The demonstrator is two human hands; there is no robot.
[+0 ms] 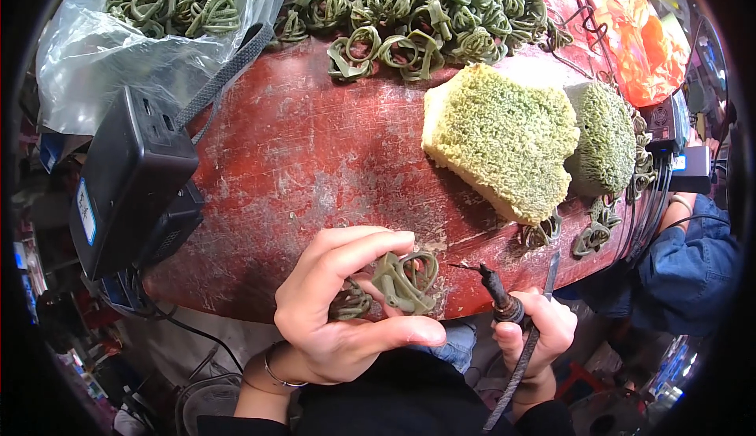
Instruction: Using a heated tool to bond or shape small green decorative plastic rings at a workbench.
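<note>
My left hand [327, 302] is curled, with a green ring-shaped openwork piece [405, 282] between its thumb and fingers. A second green looped piece [350, 301] lies deeper in the same hand, partly covered by the fingers. In my right hand [547, 330] is a dark pen-like tool [494, 288] with a thin tip, resembling a soldering iron. Its tip points left toward the ring-shaped piece, a short gap away. The right hand also grips a long, narrow, flat metal strip [516, 381], whose upper end rises past the fingers.
On the worn red table [315, 153] stand a yellow-green porous block [504, 137] and a darker green block [602, 137]. Green pieces [441, 11] heap behind, near a clear bag [87, 62]. A black box [134, 184] stands left, an orange bag [642, 42] right. Another person's denim sleeve [689, 271] shows.
</note>
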